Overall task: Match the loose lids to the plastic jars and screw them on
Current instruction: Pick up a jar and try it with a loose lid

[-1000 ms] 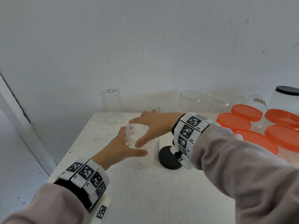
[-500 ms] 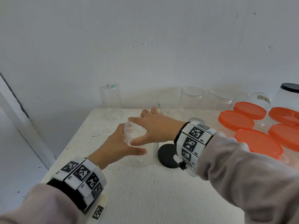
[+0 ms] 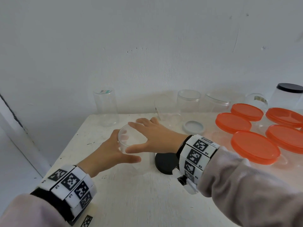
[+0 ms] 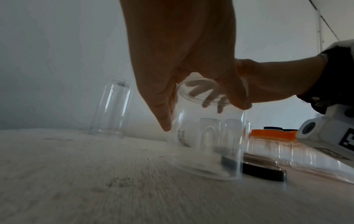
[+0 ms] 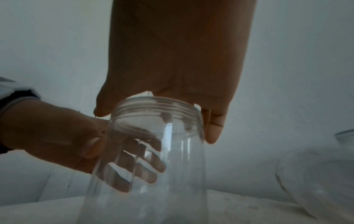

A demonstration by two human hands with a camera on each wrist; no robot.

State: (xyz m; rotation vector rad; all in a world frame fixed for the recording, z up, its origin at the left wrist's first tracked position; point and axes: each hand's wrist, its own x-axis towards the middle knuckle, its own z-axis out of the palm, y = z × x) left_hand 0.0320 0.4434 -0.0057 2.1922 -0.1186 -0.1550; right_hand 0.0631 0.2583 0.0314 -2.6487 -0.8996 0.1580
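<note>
A clear plastic jar stands upright on the white table. My left hand grips its side, thumb in front and fingers behind, as the right wrist view shows through the wall of the jar. My right hand lies over the top of the jar, and its thumb and fingertips hold a clear lid on the threaded neck. In the left wrist view the lid sits under both hands. I cannot tell how far the lid is seated.
A loose black lid lies right of the jar, under my right wrist. A pale lid lies further back. Several orange-lidded jars fill the right side. Open clear jars and a tall one line the wall.
My right wrist has swung toward me while its fingers stay on the lid, turning it clockwise. The left hand keeps its grip on the jar. The pale lid now shows behind the wrist.
</note>
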